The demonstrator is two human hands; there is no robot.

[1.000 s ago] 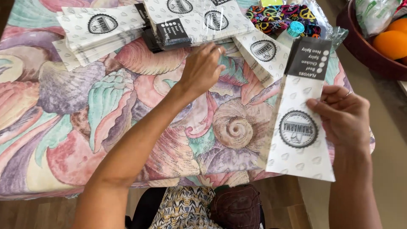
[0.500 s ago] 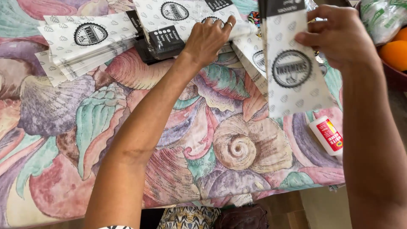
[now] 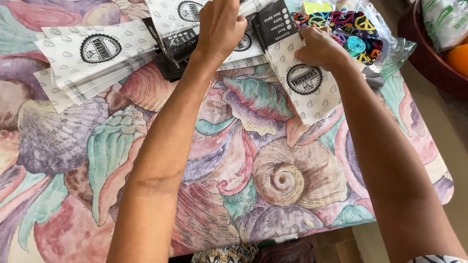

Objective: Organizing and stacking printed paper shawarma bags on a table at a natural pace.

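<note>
Bags: right hand [image 3: 319, 46] pinching bag [image 3: 304, 80] upper centre; left hand [image 3: 219, 27] flat on pile [image 3: 195, 19]. Lay square, edges matched.

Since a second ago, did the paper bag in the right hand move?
Yes. The paper bag in the right hand went from beside the big spiral shell print up toward the bag stacks at the far edge.

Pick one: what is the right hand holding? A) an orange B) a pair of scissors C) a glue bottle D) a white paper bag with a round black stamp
D: the right hand grips the top of a white bag with a round black stamp, laid over the shell tablecloth, while the left hand rests on another bag further back.
</note>
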